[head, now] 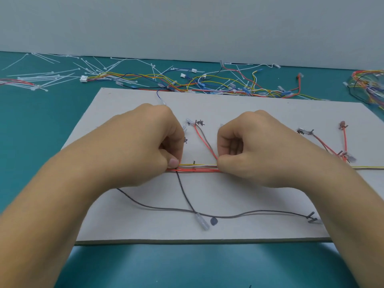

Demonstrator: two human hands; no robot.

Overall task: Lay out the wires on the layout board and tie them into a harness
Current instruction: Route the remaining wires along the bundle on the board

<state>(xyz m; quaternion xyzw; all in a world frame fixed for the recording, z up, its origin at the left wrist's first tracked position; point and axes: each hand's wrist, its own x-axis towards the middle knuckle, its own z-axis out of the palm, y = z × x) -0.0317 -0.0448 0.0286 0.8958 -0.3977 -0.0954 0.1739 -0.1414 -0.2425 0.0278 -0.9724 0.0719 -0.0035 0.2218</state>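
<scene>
A grey layout board (239,113) lies on the teal table. A bundle of red, white and yellow wires (197,167) runs left to right across its middle. My left hand (149,140) pinches the bundle at its left end, thumb on top. My right hand (245,142) pinches it a short way to the right. A red and a brown wire (204,141) branch up from the bundle between my hands. A black wire (185,192) drops from the left pinch to a clear terminal sleeve (202,221). Another dark wire (249,215) curves along the board's front.
Loose coloured wires (207,82) lie tangled behind the board. White cable ties (52,77) are scattered at the back left. A second wire heap (369,84) sits at the far right. Red branch wires with terminals (344,140) lie on the board's right side.
</scene>
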